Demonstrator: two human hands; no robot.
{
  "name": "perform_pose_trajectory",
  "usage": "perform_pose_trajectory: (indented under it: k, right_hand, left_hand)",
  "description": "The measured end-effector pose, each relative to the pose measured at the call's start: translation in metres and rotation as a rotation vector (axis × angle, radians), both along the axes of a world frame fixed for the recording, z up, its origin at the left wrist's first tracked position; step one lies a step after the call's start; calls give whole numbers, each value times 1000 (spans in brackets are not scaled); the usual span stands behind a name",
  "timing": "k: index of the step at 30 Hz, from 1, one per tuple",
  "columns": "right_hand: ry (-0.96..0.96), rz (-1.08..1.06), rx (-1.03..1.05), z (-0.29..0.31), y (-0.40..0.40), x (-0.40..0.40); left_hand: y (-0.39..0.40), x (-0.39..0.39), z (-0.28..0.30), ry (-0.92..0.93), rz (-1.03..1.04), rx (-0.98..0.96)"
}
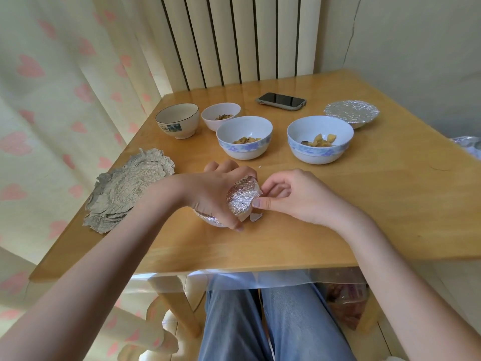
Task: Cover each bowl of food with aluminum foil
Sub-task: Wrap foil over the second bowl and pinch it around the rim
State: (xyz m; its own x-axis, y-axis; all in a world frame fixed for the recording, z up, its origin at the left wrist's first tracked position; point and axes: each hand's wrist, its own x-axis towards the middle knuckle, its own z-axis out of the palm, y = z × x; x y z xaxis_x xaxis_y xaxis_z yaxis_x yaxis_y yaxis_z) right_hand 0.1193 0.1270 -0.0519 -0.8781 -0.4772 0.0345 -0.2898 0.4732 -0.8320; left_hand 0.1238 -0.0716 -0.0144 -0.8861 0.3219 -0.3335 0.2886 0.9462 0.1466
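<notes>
Down at the near edge of the honey-coloured wooden table (364, 204), the left hand (216, 188) is clamped over a small bowl wrapped in crinkled silver aluminium foil (240, 198), fingers curled down around its rim and the thumb hooked under its near side, so the bowl is tipped up toward the camera. Right alongside, the right hand (289, 196) pinches the foil's loose edge at the bowl's right side between thumb and curled fingers, thumb tip pressed flat against the sheet, and a small torn scrap of foil (256, 217) lies on the table just below that pinch. Further back, three bowls with food stand uncovered: a white bowl with a blue floral band (244, 138) in the middle, a larger white bowl with the same blue band (320, 139) to its right, and a plain pale pink bowl (220, 116) behind, each showing yellowish chunks at the bottom. At the far left stands a cream bowl with a dark rim (177, 120); whether anything is in it I cannot tell. At the far right, one bowl already capped with a flat foil lid (351, 112) sits near the table's edge. A dark smartphone in a grey case (281, 100) lies face up behind the bowls, and a pile of crumpled grey sheets (125, 191) sprawls over the table's left edge.
</notes>
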Motion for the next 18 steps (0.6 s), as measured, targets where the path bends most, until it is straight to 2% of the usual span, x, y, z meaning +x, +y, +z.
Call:
perform_pose_trajectory:
  k: [18]
  right_hand:
    - [-2, 219, -43, -7, -2, -46]
  left_hand:
    - [4, -2, 4, -77, -7, -97]
